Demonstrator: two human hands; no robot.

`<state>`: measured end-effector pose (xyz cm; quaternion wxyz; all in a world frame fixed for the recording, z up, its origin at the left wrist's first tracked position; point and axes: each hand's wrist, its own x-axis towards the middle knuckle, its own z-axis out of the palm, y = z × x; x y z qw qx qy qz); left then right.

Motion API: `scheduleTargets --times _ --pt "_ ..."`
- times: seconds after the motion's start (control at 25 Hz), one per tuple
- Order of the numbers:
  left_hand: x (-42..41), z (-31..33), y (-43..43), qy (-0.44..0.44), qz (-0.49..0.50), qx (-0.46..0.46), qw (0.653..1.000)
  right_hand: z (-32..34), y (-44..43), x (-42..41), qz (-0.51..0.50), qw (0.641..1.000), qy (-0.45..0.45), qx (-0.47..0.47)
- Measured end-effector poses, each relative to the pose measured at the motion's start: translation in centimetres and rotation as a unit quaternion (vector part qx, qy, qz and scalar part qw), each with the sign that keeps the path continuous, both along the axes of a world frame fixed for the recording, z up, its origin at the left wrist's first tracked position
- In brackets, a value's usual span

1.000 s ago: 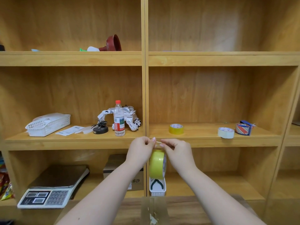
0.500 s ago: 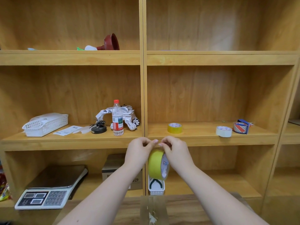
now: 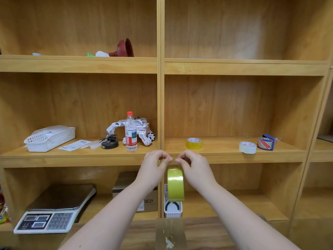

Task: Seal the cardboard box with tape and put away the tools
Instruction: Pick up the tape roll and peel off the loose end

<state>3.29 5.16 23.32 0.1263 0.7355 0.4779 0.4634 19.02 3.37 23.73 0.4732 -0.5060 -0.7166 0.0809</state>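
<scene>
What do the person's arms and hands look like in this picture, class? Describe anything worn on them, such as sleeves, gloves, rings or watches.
Both forearms are bare up to the bottom edge of the picture: no sleeves show. The left hand and the right hand wear no gloves, and no rings, watch or bracelet can be seen. The fingernails that show look short and unpainted.

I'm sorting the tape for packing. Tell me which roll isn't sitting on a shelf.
The large yellow-green roll, held upright between the left hand and right hand. The yellow roll, white roll and striped roll all rest on the middle shelf.
</scene>
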Motion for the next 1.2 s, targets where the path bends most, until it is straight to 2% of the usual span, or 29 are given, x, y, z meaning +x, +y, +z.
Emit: scheduleTargets --times 0.08,0.16,0.28,0.36,0.48,0.64,0.72,0.8,0.84,1.0,1.2 --pt "0.0 0.6 -0.1 0.088 -0.009 -0.002 0.996 0.4 -0.1 0.3 -0.012 0.999 -0.046 -0.002" --pt "0.1 0.9 -0.4 0.164 -0.01 0.022 0.986 0.9 0.0 0.4 -0.007 0.998 -0.055 -0.002" --pt "0.3 1.0 -0.8 0.173 -0.01 0.039 0.984 1.4 0.2 0.0 0.011 0.999 -0.028 -0.017" --pt "0.1 0.6 -0.8 0.137 -0.007 0.03 0.99 1.5 0.2 -0.7 0.022 0.999 -0.019 -0.028" --pt "-0.4 0.3 -0.6 0.016 -0.015 -0.013 1.0 2.0 0.3 -1.6 0.03 0.999 0.003 -0.033" --pt "-0.9 0.0 -1.0 -0.098 -0.019 -0.121 0.988 2.3 0.2 -2.3 0.032 0.998 0.013 -0.042" --pt "-1.3 0.1 -1.1 -0.203 -0.054 -0.228 0.951 2.2 0.1 -2.7 0.036 0.998 0.019 -0.05" --pt "-1.7 -0.1 -1.0 -0.307 -0.109 -0.318 0.89 1.9 0.0 -3.0 0.039 0.997 0.033 -0.059" --pt "-1.8 -0.2 -1.1 -0.322 -0.121 -0.323 0.881 1.8 0.0 -3.1 0.038 0.996 0.044 -0.063" --pt "-2.4 -1.3 -0.6 -0.306 -0.079 -0.288 0.904 1.4 0.4 -3.3 0.029 0.994 0.075 -0.078" --pt "-3.0 -2.2 0.0 -0.287 -0.073 -0.259 0.919 0.6 1.8 -4.0 0.002 0.99 0.095 -0.108"
